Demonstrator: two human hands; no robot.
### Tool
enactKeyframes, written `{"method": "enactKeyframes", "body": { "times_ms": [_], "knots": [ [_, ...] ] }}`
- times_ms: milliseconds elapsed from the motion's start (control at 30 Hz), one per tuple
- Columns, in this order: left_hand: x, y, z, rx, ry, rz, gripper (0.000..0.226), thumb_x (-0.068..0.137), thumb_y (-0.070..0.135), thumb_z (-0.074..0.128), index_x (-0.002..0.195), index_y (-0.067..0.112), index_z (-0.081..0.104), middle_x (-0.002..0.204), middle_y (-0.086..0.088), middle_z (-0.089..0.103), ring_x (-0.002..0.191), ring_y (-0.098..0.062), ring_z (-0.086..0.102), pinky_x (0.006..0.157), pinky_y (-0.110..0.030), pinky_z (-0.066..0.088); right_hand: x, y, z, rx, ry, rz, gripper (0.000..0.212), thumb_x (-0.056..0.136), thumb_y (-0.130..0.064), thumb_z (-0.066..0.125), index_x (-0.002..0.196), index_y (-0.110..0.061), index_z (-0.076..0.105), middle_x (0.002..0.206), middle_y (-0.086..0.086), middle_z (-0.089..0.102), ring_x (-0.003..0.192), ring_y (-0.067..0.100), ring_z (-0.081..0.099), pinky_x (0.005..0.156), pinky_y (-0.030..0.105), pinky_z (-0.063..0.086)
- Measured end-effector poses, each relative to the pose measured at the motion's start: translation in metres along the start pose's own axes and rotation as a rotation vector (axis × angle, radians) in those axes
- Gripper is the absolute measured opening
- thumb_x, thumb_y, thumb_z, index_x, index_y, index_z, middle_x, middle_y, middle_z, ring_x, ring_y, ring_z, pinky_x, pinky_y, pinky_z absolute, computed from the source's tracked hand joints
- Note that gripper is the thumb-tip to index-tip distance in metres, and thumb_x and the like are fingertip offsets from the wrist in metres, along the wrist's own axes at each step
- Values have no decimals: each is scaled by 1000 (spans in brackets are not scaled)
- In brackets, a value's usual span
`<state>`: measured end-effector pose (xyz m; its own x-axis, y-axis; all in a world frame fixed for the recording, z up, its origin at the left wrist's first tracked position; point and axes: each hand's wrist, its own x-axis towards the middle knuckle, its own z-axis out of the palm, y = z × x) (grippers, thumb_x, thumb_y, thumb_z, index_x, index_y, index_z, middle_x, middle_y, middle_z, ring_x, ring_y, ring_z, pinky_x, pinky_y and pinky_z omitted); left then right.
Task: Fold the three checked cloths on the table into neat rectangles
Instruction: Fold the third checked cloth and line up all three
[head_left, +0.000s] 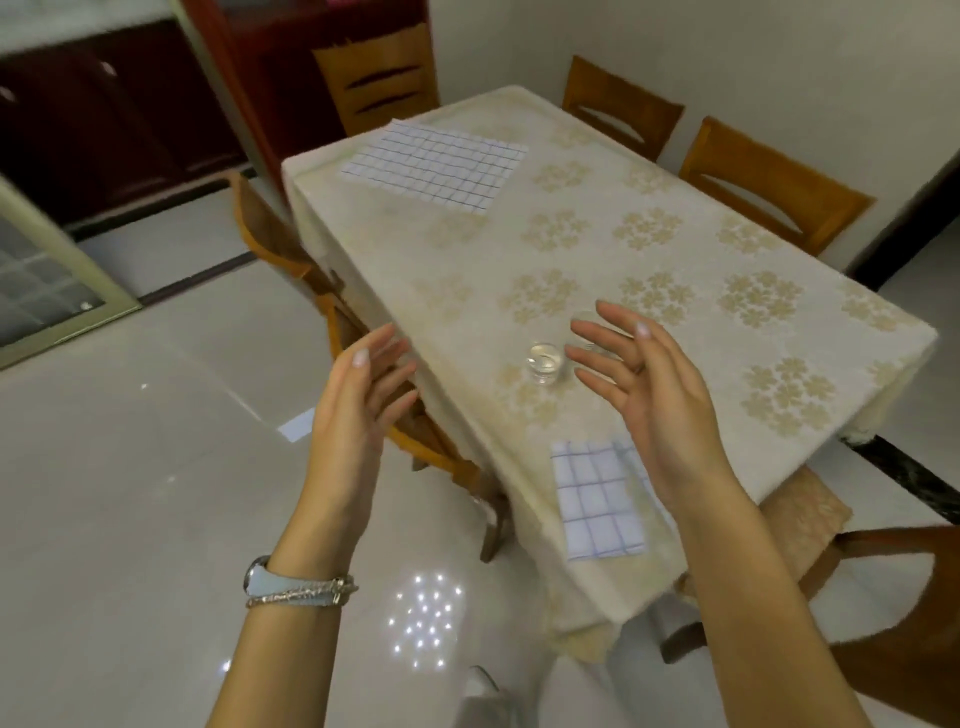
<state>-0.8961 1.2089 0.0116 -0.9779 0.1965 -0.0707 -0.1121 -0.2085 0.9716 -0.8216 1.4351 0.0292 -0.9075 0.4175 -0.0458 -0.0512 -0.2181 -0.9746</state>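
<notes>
A folded white cloth with blue checks (597, 499) lies as a small rectangle near the table's front edge, partly behind my right wrist. Spread flat at the table's far left corner is a second checked cloth (436, 166). No third cloth shows. My left hand (358, 410) hovers open beyond the table's left edge, over the floor and a chair. Held above the table just right of a small glass, my right hand (644, 384) has its fingers apart and holds nothing.
The table (675, 270) wears a cream cloth with gold flower prints. A small clear glass (544, 362) stands near its front middle. Wooden chairs (774, 192) ring the table on all sides. Glossy floor tiles (130, 493) lie to the left.
</notes>
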Motion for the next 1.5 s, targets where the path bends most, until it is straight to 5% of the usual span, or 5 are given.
{"method": "enactKeyframes", "body": {
  "times_ms": [400, 533, 867, 1500],
  "knots": [
    [-24, 61, -202, -17, 419, 87, 39, 105, 38, 29, 129, 27, 58, 130, 1, 64, 122, -14, 60, 103, -40, 46, 19, 40, 217, 11, -440, 65, 36, 106, -26, 33, 130, -15, 57, 120, 7, 70, 110, 23, 68, 97, 36, 51],
    [-16, 63, -256, -57, 503, 81, 40, 106, 36, 28, 129, 26, 58, 130, 1, 65, 122, -14, 60, 102, -39, 47, 31, 62, 280, 11, -526, 106, 41, 99, -37, 41, 130, -16, 58, 123, 9, 69, 113, 25, 66, 103, 45, 48],
    [96, 86, -382, -40, 553, 81, 46, 105, 40, 27, 136, 20, 53, 133, -2, 63, 124, -17, 59, 105, -42, 46, 123, 107, 433, 1, -579, 131, 35, 106, -26, 35, 131, -16, 57, 123, 8, 68, 114, 23, 66, 104, 46, 48],
    [333, 143, -596, -102, 523, 124, 51, 104, 46, 24, 138, 22, 52, 136, 0, 61, 127, -18, 57, 109, -45, 41, 308, 153, 671, -12, -540, 137, 41, 105, -36, 32, 132, -19, 57, 125, 4, 68, 118, 20, 64, 106, 44, 44]
  ]
}}
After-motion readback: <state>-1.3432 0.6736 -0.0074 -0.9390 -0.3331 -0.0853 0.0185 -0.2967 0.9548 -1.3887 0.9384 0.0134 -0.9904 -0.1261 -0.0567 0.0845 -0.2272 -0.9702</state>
